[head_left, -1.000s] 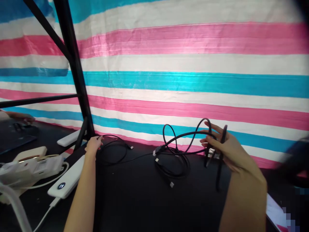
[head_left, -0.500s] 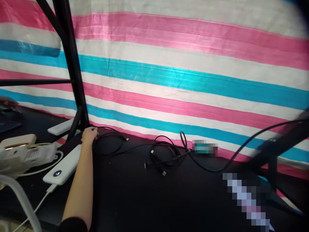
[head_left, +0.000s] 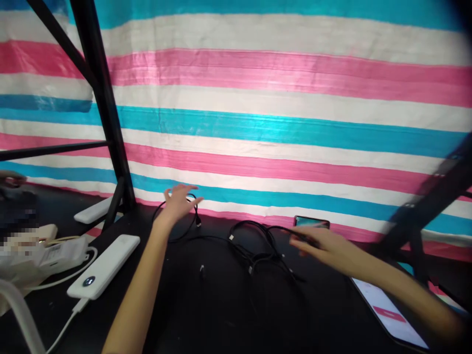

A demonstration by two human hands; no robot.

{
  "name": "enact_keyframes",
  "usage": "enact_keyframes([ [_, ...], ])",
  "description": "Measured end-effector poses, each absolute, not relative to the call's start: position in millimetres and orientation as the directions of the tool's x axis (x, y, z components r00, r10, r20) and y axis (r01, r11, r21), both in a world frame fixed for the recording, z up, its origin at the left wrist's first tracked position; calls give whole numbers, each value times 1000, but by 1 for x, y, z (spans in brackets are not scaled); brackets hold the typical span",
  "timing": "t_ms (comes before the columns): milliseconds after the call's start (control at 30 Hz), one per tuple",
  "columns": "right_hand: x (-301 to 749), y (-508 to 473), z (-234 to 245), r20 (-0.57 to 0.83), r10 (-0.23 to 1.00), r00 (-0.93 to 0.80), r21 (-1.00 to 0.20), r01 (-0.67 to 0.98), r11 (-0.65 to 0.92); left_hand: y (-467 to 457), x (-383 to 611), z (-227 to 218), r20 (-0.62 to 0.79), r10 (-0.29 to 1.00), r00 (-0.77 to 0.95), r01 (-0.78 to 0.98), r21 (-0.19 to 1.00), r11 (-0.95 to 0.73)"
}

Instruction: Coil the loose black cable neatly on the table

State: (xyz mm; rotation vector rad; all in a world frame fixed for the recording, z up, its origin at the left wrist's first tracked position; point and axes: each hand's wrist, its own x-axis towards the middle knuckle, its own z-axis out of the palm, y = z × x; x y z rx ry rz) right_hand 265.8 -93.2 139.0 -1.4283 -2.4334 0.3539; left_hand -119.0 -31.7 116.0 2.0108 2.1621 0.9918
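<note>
Now, tangled black cables [head_left: 263, 257]: lying on the black table [head_left: 221, 314] between the two hands, just beside the right fingertips.
Smaller cable loop [head_left: 196, 211]: at the left hand, near the striped sheet [head_left: 258, 64]; whether skin touches it I cannot tell.
Right hand [head_left: 322, 242]: fingers closed around a length of black cable [head_left: 279, 228] that leads into the tangle; the grip is blurred.
Left hand [head_left: 179, 200]: fingers spread, gripping nothing visible.
Since half a second ago: the right hand has come back into view; the left has moved away from the post [head_left: 106, 118] and opened.
Left forearm: slanting up and rightward from the bottom edge.
Right forearm: reaching leftward from the lower right corner, passing above a lit phone [head_left: 391, 314].
</note>
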Motion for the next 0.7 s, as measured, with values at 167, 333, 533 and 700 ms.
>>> enact_keyframes([
  [167, 208, -54, 112, 324, 849, -417, -479, 701, 528, -38, -44, 99, 203, 887, 415, 808, 366, -462],
  [333, 179, -78, 100, 322, 722, -612, -62, 748, 661, -37, 6, 54, -46, 752, 657, 714, 356, -602],
  [533, 196, -88, 86, 29, 628, -777, -311, 590, 745, -34, 23, 29, -73, 708, 702, 681, 362, -637],
  [700, 226, -57, 70, -120, 745, -656, -447, 706, 549, -29, 17, 45, 2, 624, 782, 555, 453, -697],
])
